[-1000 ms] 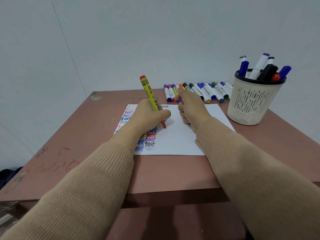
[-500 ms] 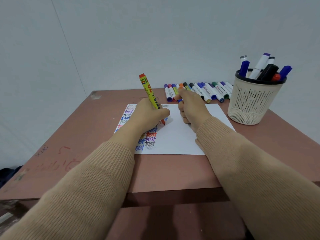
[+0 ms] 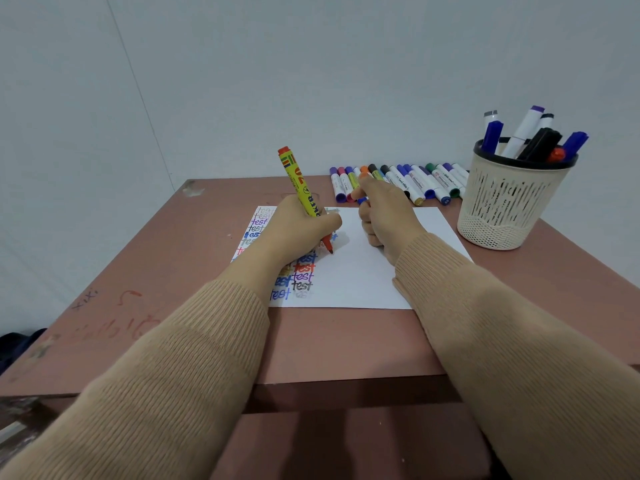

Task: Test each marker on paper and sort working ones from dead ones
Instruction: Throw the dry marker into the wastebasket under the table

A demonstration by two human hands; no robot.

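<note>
Shifting only slightly since a second ago, the yellow marker [image 3: 300, 188] is pressing its red tip to the paper [image 3: 363, 271] beside the "test" words [image 3: 304, 276], with the left hand [image 3: 298, 230] clamping its barrel in its fingers. The right hand [image 3: 384, 220] is resting curled on the paper; whether it is pinching a cap, I cannot tell. Testing is probably continuing, so sorting is waiting.

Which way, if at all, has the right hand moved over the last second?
No: the right hand stays at the paper's far edge, beside the marker row.
</note>
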